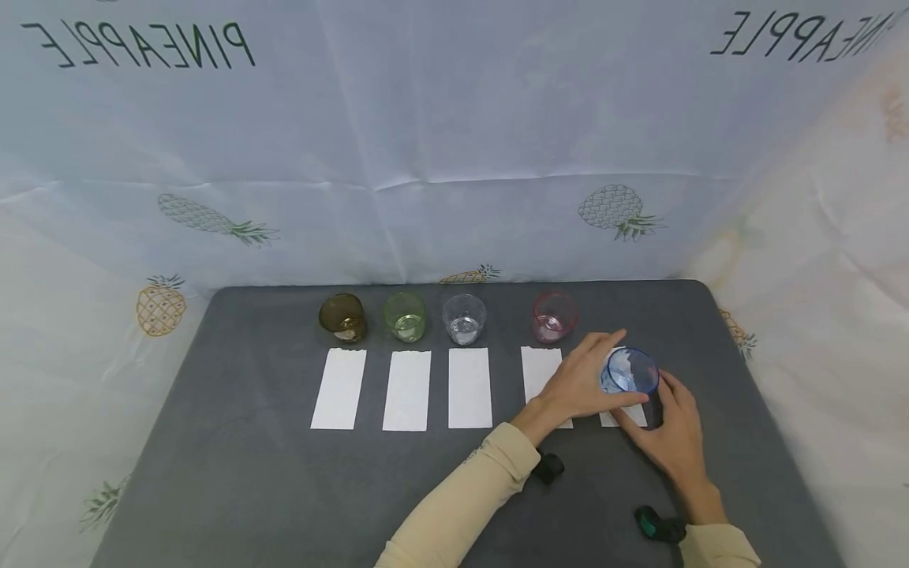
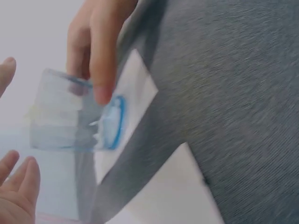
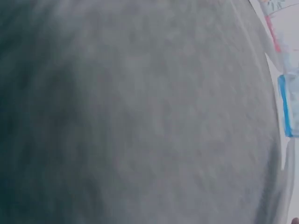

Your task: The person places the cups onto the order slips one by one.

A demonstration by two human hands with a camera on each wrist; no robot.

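My two pale sleeves (image 1: 461, 505) are reaching in over the grey table (image 1: 248, 489), and a dark piece is sitting at each wrist, the left one (image 1: 548, 468) and the right one (image 1: 660, 525). A broad bare stretch of tabletop is lying to the left of my left arm, giving plenty of free room there. My right hand (image 1: 675, 430) is holding the blue cup (image 1: 634, 371), thumb and fingers parted only by the cup's width. On its outer side, bare table is running out to the slanting right edge. My left hand (image 1: 578, 383) is spreading wide around the cup's other side, thumb and fingers well apart, holding nothing; the left wrist view is showing a gap between them and the glass. The cup is standing over the rightmost paper (image 2: 140, 86); I cannot tell whether its base is touching. My left hand and wrist are covering part of the fourth paper (image 1: 541, 367), while three more papers (image 1: 469, 390) are lying farther left with bare strips between. Beyond them the brown cup (image 1: 334, 315), green cup (image 1: 405, 318), clear cup (image 1: 465, 319) and pink cup (image 1: 555, 317) are lining up near the back edge, the widest gap coming before the pink one, which is standing just past my left fingers. Behind that edge a pineapple-print cloth (image 1: 497, 118) is hanging.
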